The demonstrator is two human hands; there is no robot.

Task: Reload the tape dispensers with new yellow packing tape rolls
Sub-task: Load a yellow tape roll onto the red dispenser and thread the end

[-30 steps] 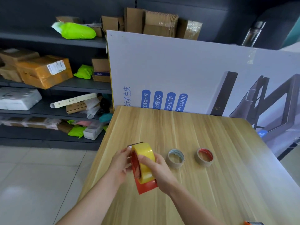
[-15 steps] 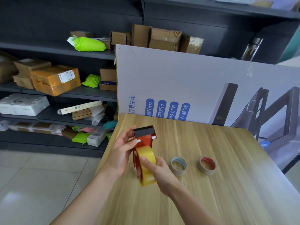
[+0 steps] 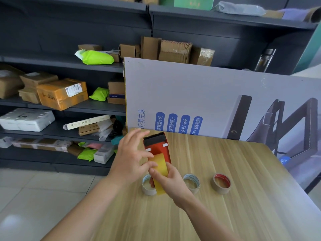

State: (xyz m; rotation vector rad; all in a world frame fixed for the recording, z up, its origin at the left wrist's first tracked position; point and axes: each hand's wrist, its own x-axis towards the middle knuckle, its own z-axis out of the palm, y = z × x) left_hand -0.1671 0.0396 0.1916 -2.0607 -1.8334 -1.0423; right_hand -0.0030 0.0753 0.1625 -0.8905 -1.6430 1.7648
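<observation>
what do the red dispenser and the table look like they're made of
The dispenser looks like painted metal or hard plastic: smooth red faces with a black toothed edge; cannot tell which. The table is likely wood-look laminate: printed straight grain with a soft sheen.

View: a single wide-angle head camera, worn by the person; straight edges bow toward the frame's borders.
Stance: above the near-left part of the wooden table [image 3: 225,197], looking over its top.
Facing: forward and down across the table to its far edge, where a printed board [image 3: 191,94] stands. The frame is tilted, so that far edge slopes down to the right.
Nearness: close. Both forearms enter from the bottom, and the left hand [image 3: 132,160] and right hand [image 3: 172,181] meet over the table at frame centre on the tape dispenser [image 3: 157,147], which the right hand grips.
Beyond the table: dark shelving [image 3: 43,61] to its left and behind it; tiled floor [image 3: 34,197] past its left edge.
</observation>
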